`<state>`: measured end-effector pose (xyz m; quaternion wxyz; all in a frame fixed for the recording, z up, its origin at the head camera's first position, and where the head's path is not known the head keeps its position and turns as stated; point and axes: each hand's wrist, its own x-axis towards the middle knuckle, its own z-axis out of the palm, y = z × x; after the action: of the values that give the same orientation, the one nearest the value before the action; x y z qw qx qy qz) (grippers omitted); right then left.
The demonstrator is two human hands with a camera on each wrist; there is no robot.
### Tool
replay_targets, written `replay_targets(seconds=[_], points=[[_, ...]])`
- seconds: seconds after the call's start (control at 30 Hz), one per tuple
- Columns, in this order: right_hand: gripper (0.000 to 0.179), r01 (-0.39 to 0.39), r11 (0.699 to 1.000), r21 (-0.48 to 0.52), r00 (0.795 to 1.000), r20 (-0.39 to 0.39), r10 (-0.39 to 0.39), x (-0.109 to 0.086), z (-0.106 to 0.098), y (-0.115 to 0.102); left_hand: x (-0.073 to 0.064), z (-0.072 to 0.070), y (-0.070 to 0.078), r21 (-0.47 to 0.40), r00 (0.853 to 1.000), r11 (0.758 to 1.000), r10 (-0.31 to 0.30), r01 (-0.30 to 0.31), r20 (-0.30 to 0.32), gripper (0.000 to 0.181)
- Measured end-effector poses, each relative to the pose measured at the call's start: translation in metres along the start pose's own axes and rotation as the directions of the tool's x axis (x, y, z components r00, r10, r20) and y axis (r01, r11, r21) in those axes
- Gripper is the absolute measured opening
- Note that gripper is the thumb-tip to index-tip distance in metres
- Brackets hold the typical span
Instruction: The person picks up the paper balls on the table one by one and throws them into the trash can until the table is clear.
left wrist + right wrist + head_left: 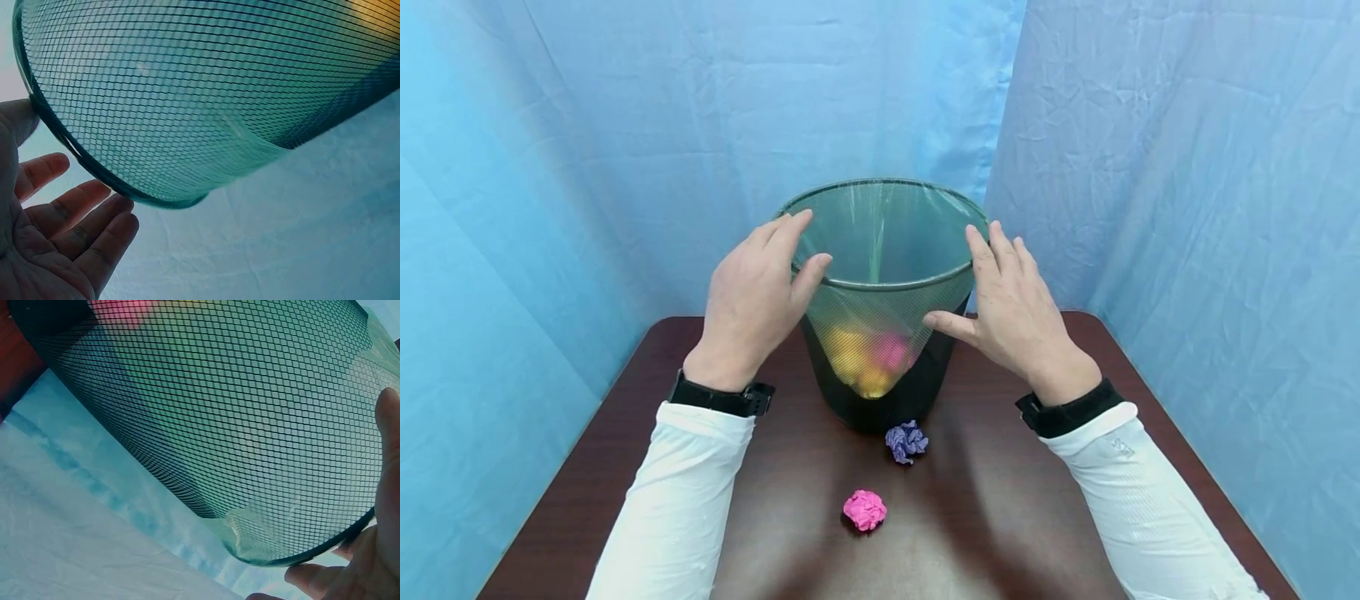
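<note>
A dark mesh wastebasket stands upright, lined with a thin, see-through green bag folded over its rim. Yellow crumpled balls and a pink one show through the mesh low inside. At the left of the rim is my left hand, thumb and fingers spread loosely; in the left wrist view its fingertips come right up to the rim. My right hand is at the opposite side, fingers extended and thumb held out. The right wrist view shows its fingers beside the bag's folded edge.
On the brown table, a purple crumpled paper ball lies just in front of the basket. A pink crumpled paper ball is closer to me. Blue curtains hang behind and at both sides of the table.
</note>
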<state>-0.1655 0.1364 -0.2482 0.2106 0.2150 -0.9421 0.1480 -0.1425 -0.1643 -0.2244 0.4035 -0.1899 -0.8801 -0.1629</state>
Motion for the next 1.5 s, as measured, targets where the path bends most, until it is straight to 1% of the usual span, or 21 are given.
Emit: replay_targets(seconds=[0.17, 0.33, 0.4, 0.47, 0.6, 0.73, 0.87, 0.93, 1.0, 1.1, 1.2, 1.4, 1.5], points=[[0.117, -0.029, 1.0, -0.003, 1.0, -0.004, 0.029, -0.003, 0.002, 0.003, -0.01, -0.003, -0.005, 0.064, 0.997, 0.997, -0.049, 0.045, 0.051, 0.073], [0.12, -0.056, 0.998, -0.014, 0.998, 0.004, 0.056, -0.006, 0.003, 0.007, -0.022, -0.002, -0.011, 0.114, 0.996, 0.993, -0.049, 0.04, 0.078, 0.084], [0.12, -0.063, 0.998, -0.022, 0.998, 0.012, 0.063, -0.007, 0.004, 0.009, -0.027, -0.001, -0.012, 0.134, 0.993, 0.99, -0.063, 0.049, 0.102, 0.088], [0.121, -0.07, 0.997, -0.029, 0.997, 0.017, 0.07, -0.009, 0.005, 0.011, -0.033, 0.0, -0.013, 0.158, 0.988, 0.985, -0.084, 0.063, 0.132, 0.091], [0.122, -0.08, 0.996, -0.031, 0.997, 0.015, 0.081, -0.014, 0.009, 0.017, -0.044, 0.002, -0.013, 0.203, 0.972, 0.975, -0.127, 0.087, 0.196, 0.097], [0.122, -0.093, 0.995, -0.028, 0.996, 0.01, 0.093, -0.019, 0.015, 0.022, -0.054, 0.005, -0.015, 0.233, 0.961, 0.968, -0.147, 0.091, 0.236, 0.101], [0.121, -0.101, 0.994, -0.034, 0.994, 0.028, 0.102, -0.025, 0.019, 0.026, -0.063, 0.01, -0.016, 0.249, 0.948, 0.963, -0.169, 0.1, 0.27, 0.101], [0.121, -0.108, 0.993, -0.039, 0.993, 0.042, 0.109, -0.027, 0.021, 0.028, -0.067, 0.012, -0.016, 0.248, 0.944, 0.963, -0.178, 0.108, 0.279, 0.101], [0.121, -0.117, 0.992, -0.039, 0.992, 0.053, 0.119, -0.029, 0.023, 0.029, -0.07, 0.014, -0.016, 0.246, 0.942, 0.963, -0.181, 0.112, 0.281, 0.101], [0.121, -0.126, 0.991, -0.041, 0.99, 0.06, 0.128, -0.032, 0.027, 0.031, -0.075, 0.017, -0.016, 0.244, 0.946, 0.963, -0.178, 0.111, 0.271, 0.101], [0.121, -0.131, 0.991, -0.041, 0.989, 0.066, 0.133, -0.035, 0.031, 0.032, -0.08, 0.019, -0.015, 0.241, 0.946, 0.964, -0.179, 0.113, 0.271, 0.101], [0.119, -0.132, 0.99, -0.047, 0.987, 0.081, 0.136, -0.041, 0.039, 0.035, -0.089, 0.024, -0.014, 0.246, 0.931, 0.961, -0.202, 0.128, 0.304, 0.101], [0.119, -0.128, 0.991, -0.051, 0.988, 0.079, 0.131, -0.044, 0.043, 0.036, -0.093, 0.027, -0.013, 0.246, 0.928, 0.96, -0.206, 0.131, 0.312, 0.1]])
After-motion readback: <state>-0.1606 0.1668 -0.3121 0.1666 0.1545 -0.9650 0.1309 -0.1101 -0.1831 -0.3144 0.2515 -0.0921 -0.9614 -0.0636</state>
